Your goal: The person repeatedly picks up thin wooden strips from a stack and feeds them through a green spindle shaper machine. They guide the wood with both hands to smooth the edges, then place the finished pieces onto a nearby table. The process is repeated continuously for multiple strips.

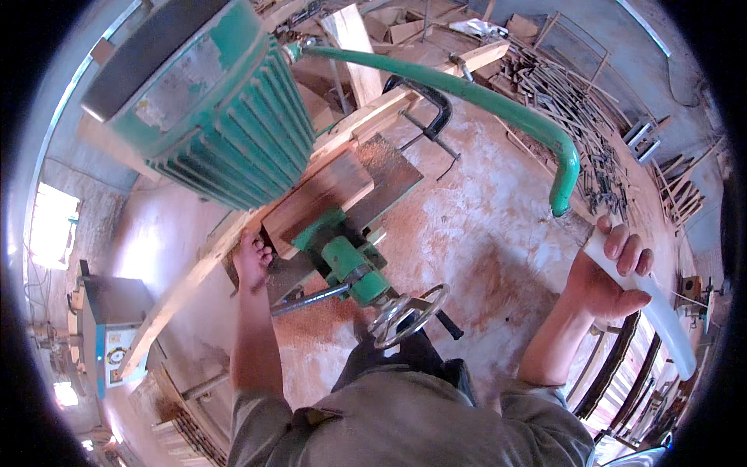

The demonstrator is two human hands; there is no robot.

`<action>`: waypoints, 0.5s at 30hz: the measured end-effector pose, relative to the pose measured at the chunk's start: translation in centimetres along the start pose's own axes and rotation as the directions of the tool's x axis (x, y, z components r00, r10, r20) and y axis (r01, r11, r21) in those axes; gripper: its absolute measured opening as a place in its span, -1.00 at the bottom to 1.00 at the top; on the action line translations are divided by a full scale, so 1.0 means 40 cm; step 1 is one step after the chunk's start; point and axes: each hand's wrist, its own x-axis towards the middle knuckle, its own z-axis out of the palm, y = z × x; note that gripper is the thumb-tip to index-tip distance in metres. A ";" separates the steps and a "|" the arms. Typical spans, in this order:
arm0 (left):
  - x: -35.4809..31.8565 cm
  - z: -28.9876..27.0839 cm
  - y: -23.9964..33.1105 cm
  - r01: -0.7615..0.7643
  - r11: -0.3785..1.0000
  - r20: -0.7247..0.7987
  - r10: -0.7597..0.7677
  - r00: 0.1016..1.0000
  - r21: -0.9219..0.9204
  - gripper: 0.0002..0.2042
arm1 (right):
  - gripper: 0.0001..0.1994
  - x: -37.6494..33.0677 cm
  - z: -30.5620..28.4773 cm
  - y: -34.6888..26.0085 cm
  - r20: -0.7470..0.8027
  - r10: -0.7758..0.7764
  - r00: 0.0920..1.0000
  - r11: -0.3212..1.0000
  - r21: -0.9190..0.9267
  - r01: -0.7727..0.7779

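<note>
A white, curved plastic tube (pixel 671 331) is in my right hand (pixel 603 282), whose fingers wrap round its upper part. Just above that hand ends a bent green metal lever (pixel 498 105), apart from the tube. My left hand (pixel 253 261) has curled fingers at the left end of a machine table, beside a long wooden fence (pixel 187 292) and a reddish wooden block (pixel 331 198). What those fingers hold, if anything, is hidden. Over the block hangs a large green ribbed motor (pixel 226 109). A green clamp body (pixel 354 268) with a metal handwheel (pixel 412 315) stands before my body.
A black C-clamp (pixel 436 113) grips the fence at the far side. Scrap wood sticks (pixel 576 117) lie heaped at the far right. A grey machine cabinet (pixel 117 311) stands at left. Sawdust covers the floor (pixel 482 233). Slatted wood (pixel 622 381) lies below my right arm.
</note>
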 end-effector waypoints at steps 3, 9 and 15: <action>0.003 0.003 -0.001 0.008 1.000 -0.043 -0.007 0.999 0.025 -0.76 | -0.66 -0.039 -0.019 0.002 -0.010 0.028 1.000 0.999 -0.016 -0.028; 0.019 -0.019 -0.015 -0.001 1.000 -0.008 0.001 1.000 0.005 -0.75 | -0.69 -0.119 -0.048 0.002 -0.054 0.136 0.989 0.987 -0.073 -0.140; 0.000 0.006 0.002 0.022 0.999 -0.050 -0.019 0.999 0.043 -0.71 | -0.73 -0.206 -0.103 0.009 -0.141 0.239 0.961 0.960 -0.115 -0.255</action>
